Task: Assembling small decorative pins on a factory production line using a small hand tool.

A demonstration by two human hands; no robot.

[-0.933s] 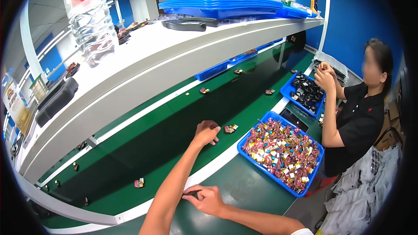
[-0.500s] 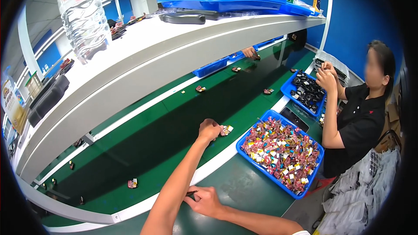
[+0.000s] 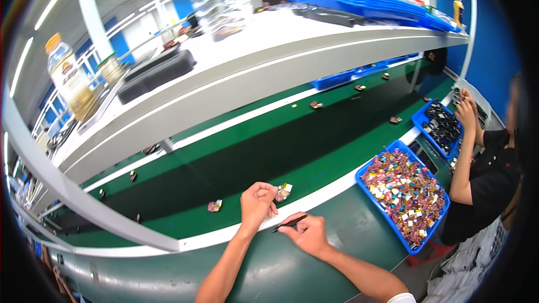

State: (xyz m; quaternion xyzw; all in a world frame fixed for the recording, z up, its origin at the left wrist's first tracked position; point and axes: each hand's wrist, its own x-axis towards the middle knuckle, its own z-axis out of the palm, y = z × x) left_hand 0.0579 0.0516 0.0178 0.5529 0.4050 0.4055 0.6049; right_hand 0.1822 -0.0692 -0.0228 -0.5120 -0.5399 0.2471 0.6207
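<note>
Green belt (image 3: pixel 185 191) carried a small foil packet (image 3: pixel 214 206) at left. My left hand (image 3: pixel 257 205) pinched a glossy packet (image 3: pixel 283 191) at the belt's near edge. My right hand (image 3: pixel 306 234) gripped dark tweezers (image 3: pixel 289 223), tips pointing left. Blue bin (image 3: pixel 393 148) held shiny packets.

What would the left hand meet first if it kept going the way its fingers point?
Probably the small wrapped piece right at the fingertips of the left hand on the green belt. Whether they already touch is unclear; beyond it, bare belt.
</note>
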